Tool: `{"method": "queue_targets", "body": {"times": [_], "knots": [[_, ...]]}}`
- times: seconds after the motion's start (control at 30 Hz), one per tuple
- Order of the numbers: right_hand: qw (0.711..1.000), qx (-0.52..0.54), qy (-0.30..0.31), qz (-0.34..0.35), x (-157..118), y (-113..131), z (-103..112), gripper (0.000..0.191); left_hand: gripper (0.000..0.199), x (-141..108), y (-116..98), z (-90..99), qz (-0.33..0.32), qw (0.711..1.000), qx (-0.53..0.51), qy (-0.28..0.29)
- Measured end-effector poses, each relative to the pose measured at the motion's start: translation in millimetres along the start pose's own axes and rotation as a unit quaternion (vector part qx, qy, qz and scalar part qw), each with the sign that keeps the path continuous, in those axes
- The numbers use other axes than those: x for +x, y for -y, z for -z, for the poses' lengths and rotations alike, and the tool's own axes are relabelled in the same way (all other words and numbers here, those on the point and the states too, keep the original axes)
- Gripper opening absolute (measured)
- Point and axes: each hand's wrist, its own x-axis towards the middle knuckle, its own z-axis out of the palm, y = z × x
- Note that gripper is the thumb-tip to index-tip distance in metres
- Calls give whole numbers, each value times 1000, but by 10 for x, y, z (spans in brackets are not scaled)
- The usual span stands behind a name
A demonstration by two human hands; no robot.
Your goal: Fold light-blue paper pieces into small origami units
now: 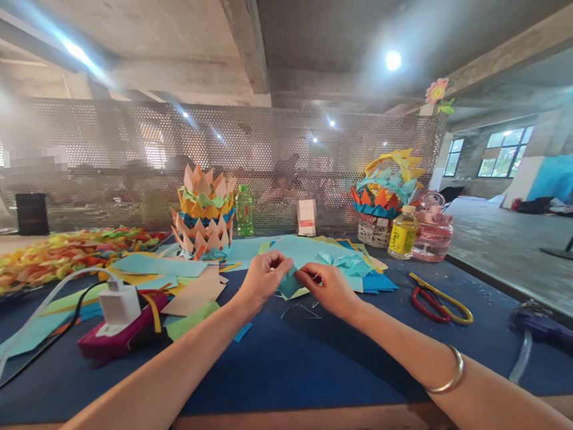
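Hands pinch blue paper; scissors lie to the right.

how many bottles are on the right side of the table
2: a yellow-labelled bottle beside the woven basket, and a pink bottle at its right. Anything directly behind them would be hidden.

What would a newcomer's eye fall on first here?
Probably the tall stack of spiky folded-paper rings towards the back, left of centre. Then the heap of orange and yellow pieces on the left of the table. In the middle, the left hand and right hand pinch a small bluish paper.
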Motion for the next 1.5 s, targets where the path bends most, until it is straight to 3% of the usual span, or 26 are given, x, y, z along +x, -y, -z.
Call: {"method": "queue_targets", "body": {"times": [0.23, 0.4, 0.5, 0.63, 0.87, 0.97, 1.17, 1.33, 1.5], "knots": [[987, 134, -14, -82, -6, -34, -27, 48, 29, 41, 25, 45, 27, 998, -26, -57], [978, 193, -4, -80, -6, 20, -23, 23, 34, 24, 19, 42, 110, 988, -89, -68], [981, 178, 18, -69, -7, 57, -26, 17, 35, 15, 16, 36, 133, 981, -130, -59], [988, 137, 22, -69, 3, 25, -39, 26, 35, 9, -1, 38, 144, 973, -177, -39], [964, 226, -35, -136, 41, -75, -17, 27, 32, -10, -55, 36, 158, 966, -189, 73], [974, 180, -68, -118, 32, -69, -4, 35, 30, -12, -45, 34, 175, 961, -193, 88], [994, 39, -106, 2, 5, -23, 20, 38, 33, -9, -24, 52, 202, 957, -198, 71], [998, -6, -64, 5, -6, -40, 20, 18, 33, -20, -35, 44, 215, 951, -204, 83], [994, -42, -101, 12, 2, -60, 35, 21, 26, -12, -22, 41, 218, 941, -238, 102]]}}
